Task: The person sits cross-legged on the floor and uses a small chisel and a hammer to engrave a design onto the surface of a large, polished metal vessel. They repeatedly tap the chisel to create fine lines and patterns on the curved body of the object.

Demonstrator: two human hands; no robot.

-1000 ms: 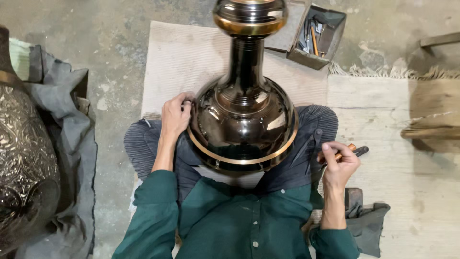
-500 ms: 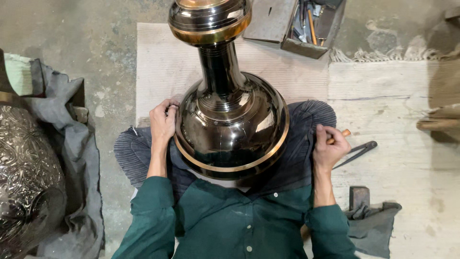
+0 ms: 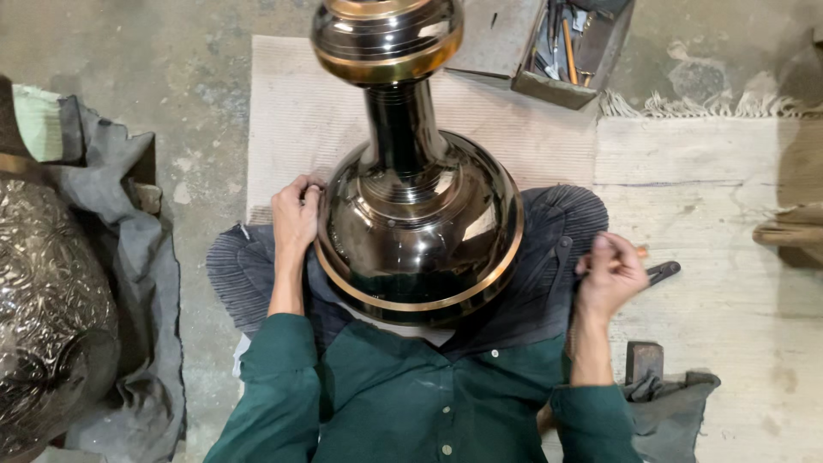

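nearest is the person's dark green shirt (image 3: 403,403), buttons down the front, sleeves reaching the wrists. the person sits on the floor with a big dark polished vase (image 3: 417,227) resting in the lap on a ribbed dark cloth (image 3: 557,249). it has a round belly with a copper-coloured band near its widest part, a narrow neck, and a bulging top ringed in the same copper tone, pointing away from the person.

the left hand (image 3: 295,219) lies flat against the left side of the vase's belly, fingers curled onto the metal — pressed to it rather than gripping round it. the right hand (image 3: 610,274) is off to the right, apart from the vase, fingers closed around a slim tool (image 3: 662,272) whose dark end pokes out past the knuckles; what kind of tool it is i cannot tell.

just beside the right elbow a small dark block (image 3: 644,360) sits on a grey rag (image 3: 677,411). at the far left a second, embossed metal vessel (image 3: 47,317) rests on a crumpled grey cloth (image 3: 137,283).

further out, a pale mat (image 3: 291,111) lies under the vase, and beyond it, at the top right, sits an open metal box (image 3: 566,51) with tools inside — next to a fringed rug (image 3: 711,171).
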